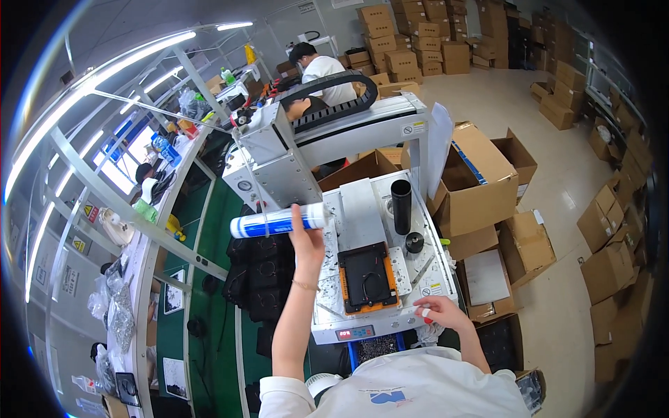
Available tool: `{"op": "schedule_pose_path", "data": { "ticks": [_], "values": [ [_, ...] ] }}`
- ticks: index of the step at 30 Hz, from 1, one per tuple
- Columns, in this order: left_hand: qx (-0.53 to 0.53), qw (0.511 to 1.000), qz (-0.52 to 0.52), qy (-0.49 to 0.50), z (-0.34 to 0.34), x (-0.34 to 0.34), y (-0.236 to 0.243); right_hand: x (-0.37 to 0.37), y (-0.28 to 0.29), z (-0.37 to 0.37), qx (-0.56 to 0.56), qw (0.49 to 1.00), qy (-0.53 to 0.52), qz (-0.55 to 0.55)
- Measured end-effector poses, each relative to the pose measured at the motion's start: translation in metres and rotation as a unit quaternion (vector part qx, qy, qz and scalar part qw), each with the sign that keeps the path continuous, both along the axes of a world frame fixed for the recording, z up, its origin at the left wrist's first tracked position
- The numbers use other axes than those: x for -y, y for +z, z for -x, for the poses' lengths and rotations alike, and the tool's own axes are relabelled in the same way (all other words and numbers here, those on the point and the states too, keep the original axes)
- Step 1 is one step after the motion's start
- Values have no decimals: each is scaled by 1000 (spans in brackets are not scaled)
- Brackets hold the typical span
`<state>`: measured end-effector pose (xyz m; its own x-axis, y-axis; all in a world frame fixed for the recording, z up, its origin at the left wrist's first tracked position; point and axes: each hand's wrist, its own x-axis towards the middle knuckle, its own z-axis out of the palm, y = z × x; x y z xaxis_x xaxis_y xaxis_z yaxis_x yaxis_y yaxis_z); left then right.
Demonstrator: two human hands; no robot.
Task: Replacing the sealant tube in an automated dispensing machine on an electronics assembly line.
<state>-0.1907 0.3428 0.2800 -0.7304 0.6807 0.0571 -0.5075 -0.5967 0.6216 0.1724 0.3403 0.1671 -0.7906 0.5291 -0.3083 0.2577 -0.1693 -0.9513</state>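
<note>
The white-and-blue cartridge (268, 221) lies roughly level in the air by the machine bed's (362, 212) left side, my left hand (306, 244) wrapped around its right end. I judge this partway: the black tray (364, 280) sits in its orange frame (391, 272), while the cartridge isn't set down. My left forearm reaches up; my right hand (443, 312) bends at the front right corner, pinching or not, I cannot tell

Bright overall; tube lights (143, 56) glare upper left; fisheye bends straight edges, corners black
</note>
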Motion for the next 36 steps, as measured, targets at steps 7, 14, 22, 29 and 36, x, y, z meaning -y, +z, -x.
{"op": "schedule_pose_path", "data": {
  "ticks": [7,14,22,29,36],
  "values": [
    [-9,988,38,-146,-144,0,-32,48,64,44,-239,942,-184,148],
    [-333,926,93,-153,-237,21,-82,34,71,10,-318,726,-384,474],
    [-585,772,144,-205,-300,40,-137,31,4,-64,-326,673,-500,436],
    [-601,667,189,-398,-284,109,-229,12,-16,-147,-401,641,-613,227],
    [-561,606,232,-514,-282,127,-263,8,-46,-118,-260,774,-559,-145]
  ]
}}
